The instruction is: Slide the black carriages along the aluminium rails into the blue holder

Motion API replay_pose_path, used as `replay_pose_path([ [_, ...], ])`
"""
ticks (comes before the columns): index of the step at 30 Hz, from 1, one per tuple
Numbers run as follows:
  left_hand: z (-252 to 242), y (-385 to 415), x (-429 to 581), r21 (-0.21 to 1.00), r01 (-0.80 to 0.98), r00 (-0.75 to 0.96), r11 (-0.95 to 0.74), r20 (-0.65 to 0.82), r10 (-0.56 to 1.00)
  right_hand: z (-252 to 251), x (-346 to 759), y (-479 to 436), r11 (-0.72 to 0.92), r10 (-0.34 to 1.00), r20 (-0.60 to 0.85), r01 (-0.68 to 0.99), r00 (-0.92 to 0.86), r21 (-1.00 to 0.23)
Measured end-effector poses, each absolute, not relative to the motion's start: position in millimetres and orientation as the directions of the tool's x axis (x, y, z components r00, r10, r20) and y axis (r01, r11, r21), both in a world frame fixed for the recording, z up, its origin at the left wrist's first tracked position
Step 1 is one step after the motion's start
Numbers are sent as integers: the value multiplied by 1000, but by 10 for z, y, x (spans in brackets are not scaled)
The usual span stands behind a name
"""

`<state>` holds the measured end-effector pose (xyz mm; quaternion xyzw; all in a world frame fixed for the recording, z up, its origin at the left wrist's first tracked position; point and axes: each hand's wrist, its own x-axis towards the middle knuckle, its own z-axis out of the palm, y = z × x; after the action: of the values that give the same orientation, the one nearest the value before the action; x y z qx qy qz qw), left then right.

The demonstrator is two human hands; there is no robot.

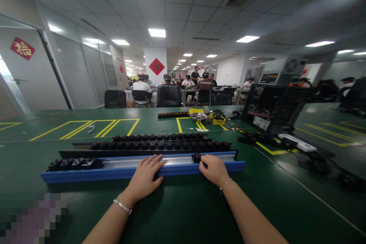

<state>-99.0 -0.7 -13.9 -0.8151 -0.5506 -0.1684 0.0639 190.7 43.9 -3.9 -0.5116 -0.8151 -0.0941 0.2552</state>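
A long blue channel (85, 176) with a silvery inside lies across the green table in front of me. Several black parts (77, 163) sit in its left end. My left hand (147, 175) rests on the channel near its middle, fingers spread and holding nothing. Toward the channel's right end, my right hand (214, 168) has its fingers closed at a small black part (197, 157) standing in the channel. Behind the channel, rows of black parts (160, 145) stand on dark rails.
An open computer case (265, 110) stands at the right, with cables and a white tool (297, 143) near it. Behind the rails are a metal bowl (198, 116), a yellow holder (219, 121) and a dark strip (173, 115). People sit at tables farther back.
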Motion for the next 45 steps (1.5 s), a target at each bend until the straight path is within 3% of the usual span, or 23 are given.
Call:
replay_pose_path([
  [33,-158,-1,-1010,83,911,350,-404,365,863,-60,1976,454,455,773,544,882,-326,-118],
  [39,-152,1,-1011,83,914,347,-398,353,869,-87,1937,464,474,738,625,856,-256,-209],
  [45,-123,-14,-986,86,921,332,-380,336,881,-150,1845,512,327,742,670,867,11,-376],
])
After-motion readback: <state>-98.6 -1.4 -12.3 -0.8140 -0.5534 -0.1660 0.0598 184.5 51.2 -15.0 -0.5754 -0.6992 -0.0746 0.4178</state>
